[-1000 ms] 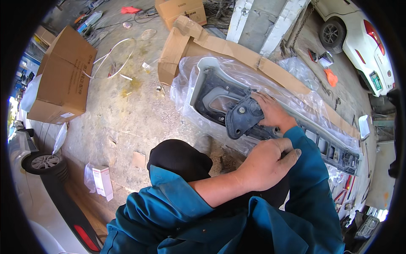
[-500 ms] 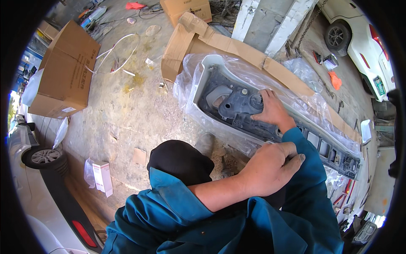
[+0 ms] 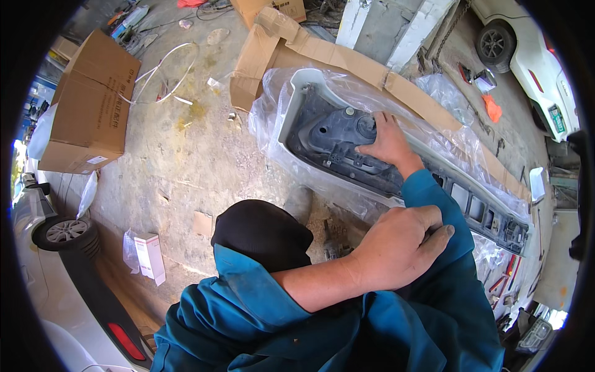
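My right hand [image 3: 389, 144] reaches forward, thumb and fingers spread round a black moulded plastic housing [image 3: 338, 137] with a round cap. The housing lies inside the wide end of a long, white-edged vehicle panel [image 3: 305, 75] with a dark ribbed inner face. Clear plastic film [image 3: 269, 102] is under and around the panel. Closer to me, my left hand [image 3: 400, 245] is closed with its thumb stretched forward, next to my right forearm. Its curled fingers are turned away, so what they hold, if anything, is hidden.
Opened cardboard [image 3: 347, 56] lies along the panel's far side, beside a white-and-grey post [image 3: 384, 31]. A large carton [image 3: 93, 102] stands at left, with a white strap loop [image 3: 164, 71] nearby. Vehicles flank the area. A small white box [image 3: 150, 257] is near my knee.
My right hand has moved slightly left and away from me with the black housing, which now covers the pale opening seen before. My left hand stays closed. The view has shifted slightly.
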The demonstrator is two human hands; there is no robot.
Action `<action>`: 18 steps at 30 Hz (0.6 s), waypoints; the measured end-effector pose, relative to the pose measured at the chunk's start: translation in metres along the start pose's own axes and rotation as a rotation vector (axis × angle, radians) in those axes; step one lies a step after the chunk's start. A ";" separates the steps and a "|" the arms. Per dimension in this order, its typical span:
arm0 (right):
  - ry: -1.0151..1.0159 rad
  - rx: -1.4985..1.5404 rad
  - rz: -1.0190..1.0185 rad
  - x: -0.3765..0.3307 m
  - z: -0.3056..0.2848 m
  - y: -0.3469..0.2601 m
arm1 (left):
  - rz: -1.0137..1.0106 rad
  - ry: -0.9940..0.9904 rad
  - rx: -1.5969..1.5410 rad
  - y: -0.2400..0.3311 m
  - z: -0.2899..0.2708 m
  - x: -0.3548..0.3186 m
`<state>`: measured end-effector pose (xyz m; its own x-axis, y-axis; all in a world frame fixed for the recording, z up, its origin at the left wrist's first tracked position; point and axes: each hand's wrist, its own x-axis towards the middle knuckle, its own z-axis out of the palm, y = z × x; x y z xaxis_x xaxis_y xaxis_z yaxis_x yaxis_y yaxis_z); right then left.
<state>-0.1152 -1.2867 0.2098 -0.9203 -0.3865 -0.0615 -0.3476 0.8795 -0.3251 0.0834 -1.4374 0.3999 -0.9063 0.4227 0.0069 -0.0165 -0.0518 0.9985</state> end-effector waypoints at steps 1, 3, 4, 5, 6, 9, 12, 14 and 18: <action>-0.008 0.001 0.005 -0.001 0.000 0.000 | -0.003 -0.001 0.000 0.000 0.000 0.000; 0.012 0.033 0.006 -0.004 0.001 0.000 | 0.012 0.011 -0.004 0.000 0.002 0.000; 0.023 0.050 0.008 -0.005 0.002 0.002 | 0.020 0.016 -0.005 0.000 0.003 0.000; 0.035 0.055 -0.008 -0.005 0.003 0.004 | 0.030 0.017 -0.002 0.000 0.003 0.000; 0.047 0.061 -0.025 -0.005 0.003 0.006 | 0.039 0.019 0.000 0.000 0.002 0.000; 0.073 0.083 -0.040 -0.006 0.003 0.015 | 0.065 0.031 -0.002 -0.002 0.002 0.000; 0.071 0.105 -0.043 -0.006 0.000 0.012 | 0.069 0.036 0.006 -0.003 0.003 -0.001; 0.057 0.095 -0.037 -0.006 -0.001 0.009 | 0.069 0.030 0.010 -0.002 0.003 0.000; 0.032 0.096 -0.036 -0.007 0.002 -0.003 | 0.057 0.015 0.004 0.000 0.001 0.002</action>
<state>-0.1070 -1.2873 0.2092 -0.9131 -0.4072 -0.0188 -0.3633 0.8339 -0.4154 0.0824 -1.4359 0.4001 -0.9118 0.4057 0.0633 0.0374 -0.0715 0.9967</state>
